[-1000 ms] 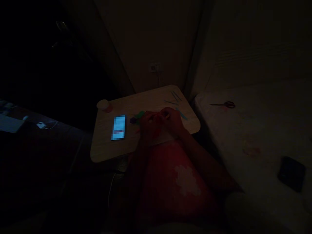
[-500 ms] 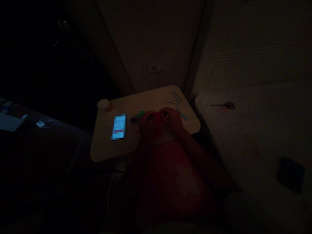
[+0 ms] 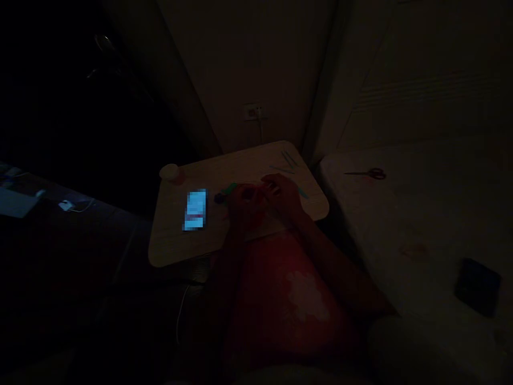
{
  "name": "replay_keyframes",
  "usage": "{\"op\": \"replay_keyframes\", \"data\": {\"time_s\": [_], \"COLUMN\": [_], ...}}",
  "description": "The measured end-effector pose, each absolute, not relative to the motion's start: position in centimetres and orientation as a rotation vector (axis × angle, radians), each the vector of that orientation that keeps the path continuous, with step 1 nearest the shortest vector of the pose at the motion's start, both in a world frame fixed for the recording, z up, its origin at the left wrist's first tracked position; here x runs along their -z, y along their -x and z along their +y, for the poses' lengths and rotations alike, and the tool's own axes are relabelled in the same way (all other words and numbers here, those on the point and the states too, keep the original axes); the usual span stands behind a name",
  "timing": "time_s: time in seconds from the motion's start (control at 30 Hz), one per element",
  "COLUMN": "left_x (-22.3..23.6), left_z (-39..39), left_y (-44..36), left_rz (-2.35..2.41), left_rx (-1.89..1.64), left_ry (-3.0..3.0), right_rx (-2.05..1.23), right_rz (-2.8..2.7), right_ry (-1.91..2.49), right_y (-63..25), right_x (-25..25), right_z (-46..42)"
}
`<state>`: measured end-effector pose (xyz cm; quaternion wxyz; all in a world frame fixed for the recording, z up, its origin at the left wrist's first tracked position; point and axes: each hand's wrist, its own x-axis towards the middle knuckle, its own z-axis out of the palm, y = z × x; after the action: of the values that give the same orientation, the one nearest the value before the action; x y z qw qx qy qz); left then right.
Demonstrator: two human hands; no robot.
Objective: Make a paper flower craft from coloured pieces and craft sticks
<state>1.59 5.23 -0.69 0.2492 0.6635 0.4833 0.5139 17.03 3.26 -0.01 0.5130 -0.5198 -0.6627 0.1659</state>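
Both my hands meet above the front middle of a small wooden-topped table [image 3: 172,243], in very dim light. A small red piece [image 3: 262,191], apparently modelling clay, lies between my fingertips. My left hand [image 3: 240,200] is curled around its left side. From the right, my right hand [image 3: 286,193] pinches at it with bent fingers. Its exact shape is hidden by the fingers and the dark. Just left of my left hand are a green lump [image 3: 231,188] and a dark purple lump [image 3: 219,198]. A blue stick-like tool [image 3: 303,193] lies beside my right hand.
A lit phone [image 3: 195,209] lies on the table's left half, with a pale cup [image 3: 170,172] behind it. Several thin blue tools [image 3: 287,159] lie at the back right. Scissors [image 3: 366,174] and a dark object [image 3: 478,287] rest on the pale surface to the right.
My right hand's fingers have shifted and spread slightly around the red piece. My left hand has turned a little. Other things stay in place; the picture is slightly darker.
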Motion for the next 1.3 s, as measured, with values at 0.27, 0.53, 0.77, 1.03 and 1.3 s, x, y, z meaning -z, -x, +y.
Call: {"op": "replay_keyframes", "data": {"time_s": [0.27, 0.53, 0.77, 1.03, 1.3], "left_x": [1.0, 0.6, 1.2, 2.9, 2.2], "left_z": [5.3, 5.0, 5.4, 6.0, 5.4], "left_y": [-1.7, -2.2, -2.2, -2.2, -2.8], "left_rz": [1.307, 1.312, 1.313, 1.178, 1.206], "left_rx": [-1.378, -1.395, -1.395, -1.373, -1.363], "left_ry": [-1.778, -1.573, -1.403, -1.082, -1.081], "right_rx": [-0.422, -0.441, -0.483, -0.604, -0.594], "right_rz": [-1.567, -1.505, -1.405, -1.382, -1.469], "right_ry": [1.233, 1.241, 1.212, 1.148, 1.209], "right_y": [-17.1, -16.6, -17.0, -16.9, -16.7], "right_x": [0.2, 0.4, 0.9, 0.6, 0.8], "right_z": [3.4, 3.4, 3.5, 3.0, 2.9]}}
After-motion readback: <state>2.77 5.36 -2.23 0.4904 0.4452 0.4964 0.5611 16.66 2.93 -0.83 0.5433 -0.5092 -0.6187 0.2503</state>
